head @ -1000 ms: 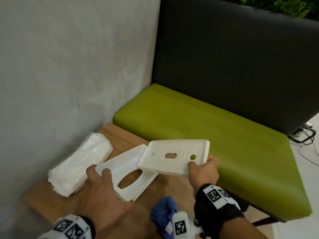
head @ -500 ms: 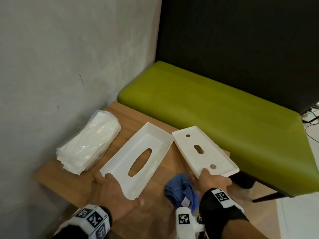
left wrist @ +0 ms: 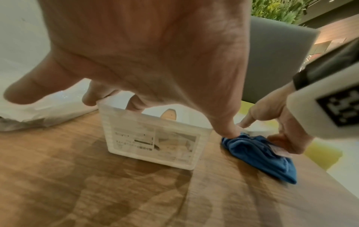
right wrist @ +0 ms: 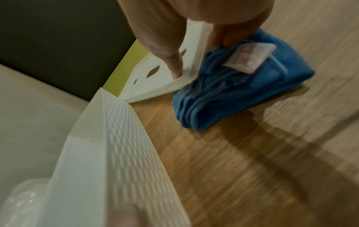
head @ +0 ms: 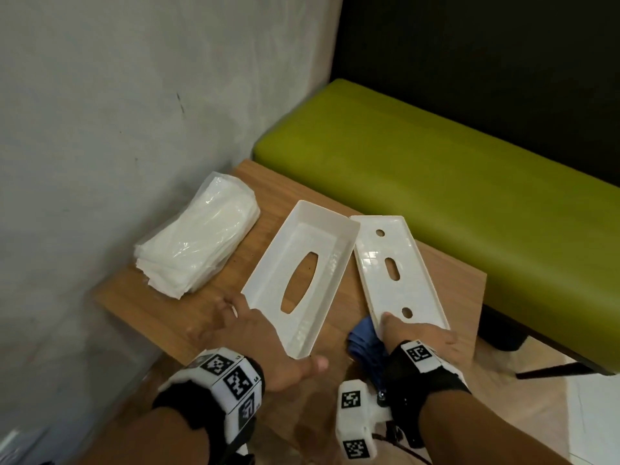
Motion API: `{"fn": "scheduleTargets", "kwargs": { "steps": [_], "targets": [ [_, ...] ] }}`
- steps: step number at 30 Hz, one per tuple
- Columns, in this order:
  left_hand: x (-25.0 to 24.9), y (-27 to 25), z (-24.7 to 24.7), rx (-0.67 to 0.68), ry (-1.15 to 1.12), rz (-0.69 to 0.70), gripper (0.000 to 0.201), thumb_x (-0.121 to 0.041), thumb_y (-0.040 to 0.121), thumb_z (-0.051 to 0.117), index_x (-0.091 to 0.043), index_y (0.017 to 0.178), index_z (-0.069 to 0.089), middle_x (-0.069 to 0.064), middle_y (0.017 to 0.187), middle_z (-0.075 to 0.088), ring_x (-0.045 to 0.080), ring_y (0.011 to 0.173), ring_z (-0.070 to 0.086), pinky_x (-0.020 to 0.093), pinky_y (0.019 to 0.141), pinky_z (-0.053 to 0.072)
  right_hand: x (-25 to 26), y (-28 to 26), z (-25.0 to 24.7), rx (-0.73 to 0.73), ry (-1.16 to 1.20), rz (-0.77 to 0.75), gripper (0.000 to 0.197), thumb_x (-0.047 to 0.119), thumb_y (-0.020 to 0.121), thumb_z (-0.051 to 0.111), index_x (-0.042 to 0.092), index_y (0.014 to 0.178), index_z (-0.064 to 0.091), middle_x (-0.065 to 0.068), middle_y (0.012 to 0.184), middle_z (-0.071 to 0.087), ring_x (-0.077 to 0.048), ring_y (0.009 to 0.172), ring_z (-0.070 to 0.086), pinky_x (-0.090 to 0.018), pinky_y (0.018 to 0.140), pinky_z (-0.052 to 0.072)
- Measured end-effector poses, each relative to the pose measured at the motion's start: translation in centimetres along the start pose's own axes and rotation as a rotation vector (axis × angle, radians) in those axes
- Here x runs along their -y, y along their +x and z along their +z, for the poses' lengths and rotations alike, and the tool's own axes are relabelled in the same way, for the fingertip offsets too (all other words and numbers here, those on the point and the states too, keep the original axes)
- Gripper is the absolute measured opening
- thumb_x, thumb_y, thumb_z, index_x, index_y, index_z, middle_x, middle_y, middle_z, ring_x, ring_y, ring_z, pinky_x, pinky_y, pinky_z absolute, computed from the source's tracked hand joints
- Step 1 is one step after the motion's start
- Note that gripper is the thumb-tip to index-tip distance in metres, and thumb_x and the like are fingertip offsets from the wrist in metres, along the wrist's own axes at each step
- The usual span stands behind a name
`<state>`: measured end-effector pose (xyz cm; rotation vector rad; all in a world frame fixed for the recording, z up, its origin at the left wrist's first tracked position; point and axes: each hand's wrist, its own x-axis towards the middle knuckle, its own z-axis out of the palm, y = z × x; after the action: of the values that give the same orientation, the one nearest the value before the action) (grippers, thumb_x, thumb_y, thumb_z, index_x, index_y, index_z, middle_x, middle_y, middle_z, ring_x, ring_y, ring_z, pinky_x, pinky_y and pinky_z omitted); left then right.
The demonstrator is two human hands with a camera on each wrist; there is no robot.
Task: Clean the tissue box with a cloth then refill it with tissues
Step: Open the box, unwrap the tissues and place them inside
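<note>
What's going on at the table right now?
The tissue box is in two parts on the wooden table. The left hand grips the near end of the box shell, open side up. The right hand pinches the base plate, its fingers beside the blue cloth. The wrapped tissue pack lies untouched by the wall.
</note>
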<state>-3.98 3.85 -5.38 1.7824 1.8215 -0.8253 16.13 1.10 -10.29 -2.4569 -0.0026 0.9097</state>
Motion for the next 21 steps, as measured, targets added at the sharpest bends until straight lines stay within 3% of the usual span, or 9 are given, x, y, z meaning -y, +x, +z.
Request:
{"fn": "scheduleTargets", "kwargs": {
  "steps": [2,5,8,11,14,16,18,21],
  "targets": [
    [0.1,-0.2,-0.5,-0.021,-0.034,0.015,0.144,-0.104,0.038,0.033,-0.012,0.148,0.026,0.015,0.159,0.003,0.038,0.146,0.010,0.068,0.110,0.019,0.4,-1.4,-0.4,-0.187,-0.095,-0.058,0.093,0.036,0.067,0.080,0.001,0.135,0.028,-0.028,0.138,0.038,-0.046,0.120,0.046,-0.050,0.103,0.040],
    [0.1,0.1,-1.6,-0.185,-0.080,0.076,0.112,-0.096,0.062,0.028,-0.018,0.143,0.033,0.012,0.152,0.027,0.033,0.137,0.031,0.056,0.106,0.035,1.6,-2.8,-1.2,-0.268,-0.251,-0.393,0.069,0.035,0.081,0.067,0.008,0.136,0.036,-0.024,0.136,0.044,-0.041,0.122,0.046,-0.045,0.103,0.036],
    [0.8,1.1,-3.4,-0.361,-0.123,0.149,0.079,-0.073,0.085,0.034,-0.015,0.139,0.038,0.009,0.143,0.040,0.028,0.127,0.044,0.044,0.099,0.041,3.9,-4.1,-1.0,-0.159,-0.313,-0.734,0.028,0.029,0.086,0.058,0.020,0.113,0.054,-0.010,0.120,0.054,-0.034,0.107,0.056,-0.045,0.092,0.046],
    [2.4,2.1,-5.9,-0.388,-0.189,0.172,0.048,-0.051,0.093,0.041,-0.017,0.126,0.050,0.006,0.127,0.052,0.025,0.116,0.052,0.042,0.094,0.043,6.7,-5.6,-0.5,-0.036,-0.341,-0.933,0.004,0.025,0.088,0.055,0.022,0.090,0.058,-0.001,0.098,0.059,-0.025,0.089,0.058,-0.038,0.077,0.050],
    [4.5,3.9,-7.4,-0.449,-0.284,0.173,0.023,-0.036,0.095,0.044,-0.018,0.103,0.056,0.003,0.113,0.060,0.023,0.103,0.059,0.037,0.085,0.050,9.1,-7.2,0.3,0.037,-0.441,-1.080,0.006,0.023,0.089,0.055,0.023,0.085,0.058,0.001,0.089,0.061,-0.021,0.078,0.059,-0.037,0.074,0.052],
    [5.8,5.1,-8.1,-0.488,-0.328,0.150,0.017,-0.034,0.094,0.044,-0.019,0.093,0.052,0.002,0.108,0.061,0.021,0.097,0.061,0.033,0.078,0.050,10.4,-7.8,1.3,0.112,-0.504,-1.154,0.008,0.020,0.090,0.054,0.024,0.088,0.060,0.003,0.089,0.063,-0.018,0.078,0.060,-0.036,0.072,0.053],
    [6.7,6.3,-8.8,-0.518,-0.339,0.108,0.018,-0.033,0.094,0.045,-0.017,0.098,0.054,0.003,0.110,0.059,0.022,0.100,0.059,0.033,0.077,0.047,11.4,-8.3,2.5,0.206,-0.523,-1.198,0.011,0.018,0.092,0.052,0.025,0.090,0.061,0.005,0.088,0.064,-0.013,0.079,0.060,-0.029,0.071,0.051],
    [7.8,8.1,-9.3,-0.552,-0.349,0.043,0.031,-0.032,0.093,0.053,-0.014,0.118,0.052,0.007,0.125,0.049,0.025,0.116,0.050,0.039,0.088,0.048,12.2,-8.6,5.1,0.351,-0.521,-1.223,0.012,0.019,0.093,0.054,0.027,0.094,0.063,0.008,0.088,0.065,-0.008,0.080,0.059,-0.024,0.072,0.050]
  ]
}}
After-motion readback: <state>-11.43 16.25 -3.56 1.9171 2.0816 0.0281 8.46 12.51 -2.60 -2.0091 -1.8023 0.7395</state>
